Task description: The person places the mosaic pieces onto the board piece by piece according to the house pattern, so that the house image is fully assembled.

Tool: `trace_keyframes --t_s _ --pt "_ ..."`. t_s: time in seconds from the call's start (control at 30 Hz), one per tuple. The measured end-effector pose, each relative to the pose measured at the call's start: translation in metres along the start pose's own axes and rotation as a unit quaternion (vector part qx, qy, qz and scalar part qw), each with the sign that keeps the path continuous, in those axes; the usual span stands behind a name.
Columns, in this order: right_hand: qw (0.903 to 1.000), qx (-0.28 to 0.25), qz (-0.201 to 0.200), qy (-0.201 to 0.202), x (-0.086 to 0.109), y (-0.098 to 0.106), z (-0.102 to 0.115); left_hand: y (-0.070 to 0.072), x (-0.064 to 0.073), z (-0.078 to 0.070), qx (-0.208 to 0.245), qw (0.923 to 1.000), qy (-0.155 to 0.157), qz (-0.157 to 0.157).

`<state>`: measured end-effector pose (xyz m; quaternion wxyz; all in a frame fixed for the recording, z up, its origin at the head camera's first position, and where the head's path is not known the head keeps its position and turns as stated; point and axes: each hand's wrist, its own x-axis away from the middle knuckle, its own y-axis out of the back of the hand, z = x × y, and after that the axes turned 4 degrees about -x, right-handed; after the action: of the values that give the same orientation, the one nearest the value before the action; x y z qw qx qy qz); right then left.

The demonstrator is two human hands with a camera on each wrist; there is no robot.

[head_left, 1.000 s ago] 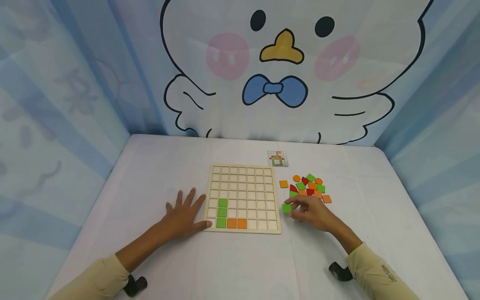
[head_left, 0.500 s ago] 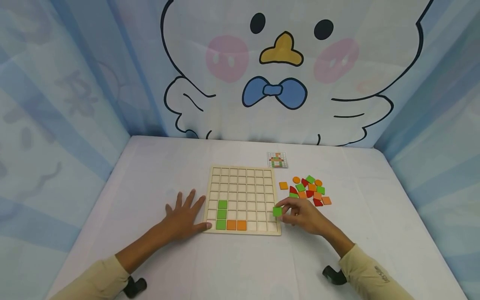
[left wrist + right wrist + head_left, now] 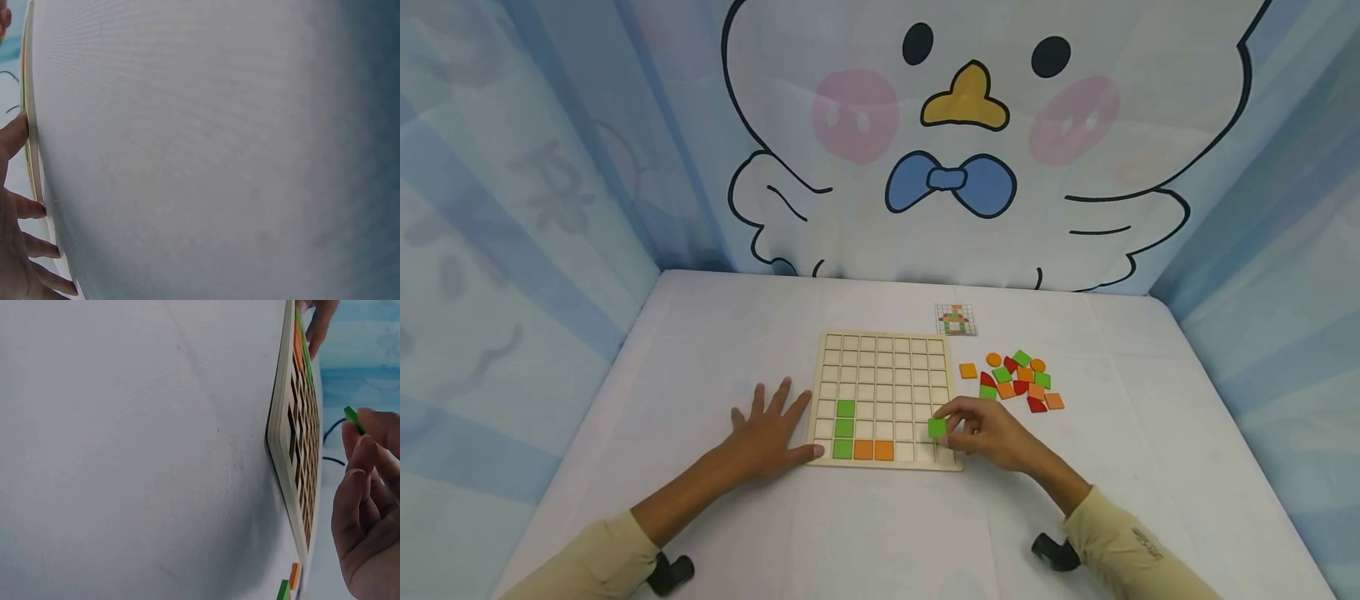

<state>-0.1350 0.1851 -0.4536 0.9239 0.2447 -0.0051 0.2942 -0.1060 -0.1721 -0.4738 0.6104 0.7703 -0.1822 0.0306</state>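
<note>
A wooden grid board (image 3: 880, 383) lies on the white table. In its lower left cells sit a column of green square tiles (image 3: 844, 427) and two orange square tiles (image 3: 873, 450). My right hand (image 3: 988, 432) pinches a green square tile (image 3: 937, 427) between thumb and fingertips, above the board's lower right cells. The right wrist view shows this green tile (image 3: 354, 419) held off the board's surface. My left hand (image 3: 765, 437) lies with spread fingers at the board's left edge, thumb on its lower left corner.
Right of the board is a loose pile of green, orange and red tiles (image 3: 1025, 375), with one orange tile (image 3: 967, 371) apart from it. A small pattern card (image 3: 955, 319) lies behind the board. A printed curtain (image 3: 947, 242) stands at the table's back.
My right hand has carried the green tile leftward from beside the pile to over the board, uncovering part of the pile. My left hand has stayed in place.
</note>
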Motion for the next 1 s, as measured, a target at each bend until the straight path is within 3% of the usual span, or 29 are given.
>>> trace_keyframes --t_s 0.33,1.0 --pt "0.9995 -0.018 0.024 0.008 -0.005 -0.016 -0.001 0.003 0.001 -0.002 -0.002 1.0 0.004 0.002" --pt "0.998 0.055 0.031 -0.005 -0.014 -0.039 0.006 0.0 0.0 0.0 -0.005 1.0 0.004 -0.001"
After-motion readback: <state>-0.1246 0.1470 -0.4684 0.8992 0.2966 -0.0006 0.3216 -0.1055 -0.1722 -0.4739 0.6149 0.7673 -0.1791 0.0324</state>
